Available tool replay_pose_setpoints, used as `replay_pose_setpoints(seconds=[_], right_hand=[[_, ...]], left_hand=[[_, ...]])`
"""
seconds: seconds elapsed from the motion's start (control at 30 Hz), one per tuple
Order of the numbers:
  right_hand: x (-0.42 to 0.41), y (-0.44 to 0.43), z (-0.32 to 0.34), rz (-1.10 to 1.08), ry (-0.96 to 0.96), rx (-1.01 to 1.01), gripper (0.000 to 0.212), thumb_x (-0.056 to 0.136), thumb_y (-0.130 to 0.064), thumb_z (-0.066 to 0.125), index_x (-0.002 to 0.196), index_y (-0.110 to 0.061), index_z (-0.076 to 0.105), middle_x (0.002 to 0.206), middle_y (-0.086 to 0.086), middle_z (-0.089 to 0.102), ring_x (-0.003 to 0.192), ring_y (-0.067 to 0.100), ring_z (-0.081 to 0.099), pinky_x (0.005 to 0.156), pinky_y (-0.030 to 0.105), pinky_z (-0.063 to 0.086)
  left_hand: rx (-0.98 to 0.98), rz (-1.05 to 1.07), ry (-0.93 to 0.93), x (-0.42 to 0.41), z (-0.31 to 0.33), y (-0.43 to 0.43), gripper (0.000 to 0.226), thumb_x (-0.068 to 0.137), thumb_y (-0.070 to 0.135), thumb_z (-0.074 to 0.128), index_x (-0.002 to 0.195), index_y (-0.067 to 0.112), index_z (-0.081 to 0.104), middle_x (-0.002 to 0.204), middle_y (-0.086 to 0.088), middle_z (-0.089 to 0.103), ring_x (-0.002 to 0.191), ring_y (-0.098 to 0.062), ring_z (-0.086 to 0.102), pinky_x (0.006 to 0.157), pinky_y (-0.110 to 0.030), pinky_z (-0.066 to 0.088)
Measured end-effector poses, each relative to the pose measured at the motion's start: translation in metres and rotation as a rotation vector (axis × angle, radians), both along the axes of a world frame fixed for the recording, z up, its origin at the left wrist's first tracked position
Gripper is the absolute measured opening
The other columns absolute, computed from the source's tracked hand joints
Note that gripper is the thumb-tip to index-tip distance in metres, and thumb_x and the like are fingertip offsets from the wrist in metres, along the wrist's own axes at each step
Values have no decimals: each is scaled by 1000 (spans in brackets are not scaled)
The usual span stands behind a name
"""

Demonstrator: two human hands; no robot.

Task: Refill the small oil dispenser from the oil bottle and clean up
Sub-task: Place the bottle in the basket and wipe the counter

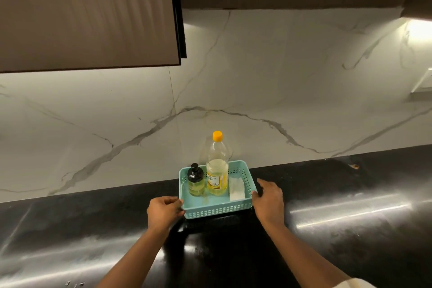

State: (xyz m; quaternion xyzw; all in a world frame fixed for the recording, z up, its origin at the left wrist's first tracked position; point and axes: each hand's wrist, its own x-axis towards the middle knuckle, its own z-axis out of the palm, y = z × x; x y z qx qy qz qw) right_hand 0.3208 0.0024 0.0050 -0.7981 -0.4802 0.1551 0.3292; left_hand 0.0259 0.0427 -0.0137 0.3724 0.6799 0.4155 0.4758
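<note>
With the left hand [164,211] and right hand [268,199] clamped on the basket's [217,211] sides, a jerky move could topple the tall oil bottle [217,170] onto the dispenser [196,181].

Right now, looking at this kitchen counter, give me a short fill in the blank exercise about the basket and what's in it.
1. The oil bottle has a ____ cap.
2. The small dispenser stands to the ____ of the oil bottle.
3. The left hand and right hand each hold a side of the teal ____.
4. A folded white cloth lies inside the basket, on its ____ side.

Missing words: yellow; left; basket; right
</note>
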Motion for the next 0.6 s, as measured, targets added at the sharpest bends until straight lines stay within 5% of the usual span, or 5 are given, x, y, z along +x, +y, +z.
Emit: replay_pose_setpoints(seconds=[0.23, 0.6], right_hand=[[-42, 46, 23, 471, -321, -398, 40, 104, -44, 56, 129, -14, 67, 127, 8, 71, 115, 26, 69, 94, 37, 55], [-42, 83, 13, 319, -222, -591, 50, 97, -34, 68, 136, -2, 61, 134, 17, 68, 120, 29, 66, 94, 34, 54]], left_hand=[[142, 19, 42, -24, 29, -43, 11, 92, 13, 85, 101, 9, 81, 85, -8, 83, 71, -24, 82, 70, -34, 67], [116, 115, -68, -98, 27, -136, 7, 92, -4, 79, 92, 2, 81, 81, -19, 80, 73, -31, 77, 73, -37, 68]])
